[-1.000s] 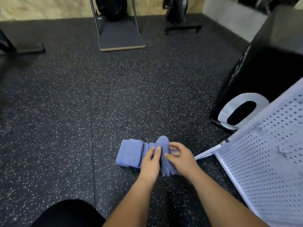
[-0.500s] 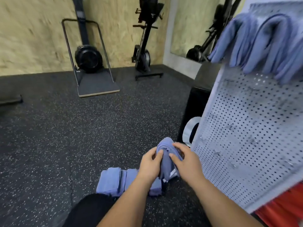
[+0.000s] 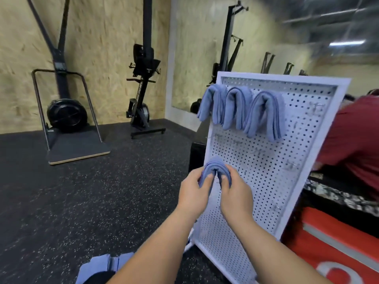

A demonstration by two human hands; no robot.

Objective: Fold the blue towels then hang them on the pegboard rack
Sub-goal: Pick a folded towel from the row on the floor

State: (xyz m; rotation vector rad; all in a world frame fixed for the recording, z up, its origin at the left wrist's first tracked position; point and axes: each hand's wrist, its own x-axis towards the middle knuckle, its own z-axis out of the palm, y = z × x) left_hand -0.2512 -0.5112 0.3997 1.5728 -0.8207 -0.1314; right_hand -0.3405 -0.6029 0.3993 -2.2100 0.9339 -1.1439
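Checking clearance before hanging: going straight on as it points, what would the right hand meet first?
Likely the perforated face of the pegboard rack, just beyond the blue towel the right hand grips; depth unclear.

No legible text anywhere; lettering on the black exercise machine (image 3: 140,88) too blurred.

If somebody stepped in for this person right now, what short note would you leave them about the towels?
Hands: the left hand and right hand both grip one folded blue towel, bent into an arch, in front of the lower left part of the pegboard rack.
Done: three towels hang side by side along the rack's top row.
Left: hang the held towel on a free peg, then hang the floor towels by the person's knee, which look folded already.
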